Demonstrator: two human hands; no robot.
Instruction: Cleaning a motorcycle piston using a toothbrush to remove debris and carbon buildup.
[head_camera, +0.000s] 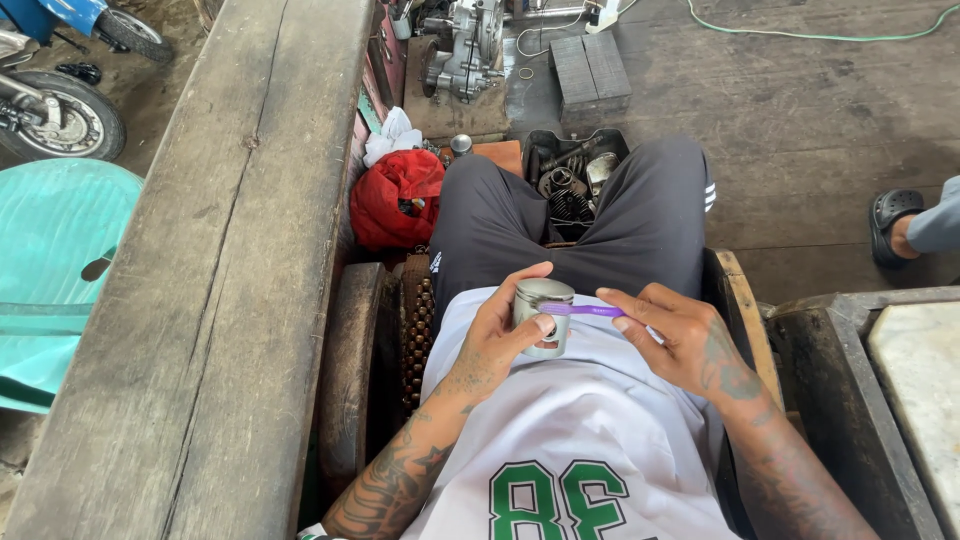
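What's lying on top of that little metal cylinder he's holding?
A purple toothbrush, held in the right hand, lies across the top of the metal cylinder. The left hand covers its left side.

The left hand (500, 330) covers most of the near side of the metal piston (543, 315), so can't really see the lower part. The right hand (680, 340) hides the purple toothbrush (585, 311) handle's back end. Far past the hands, a sandalled foot (893, 222) gets cut off at the frame's edge.
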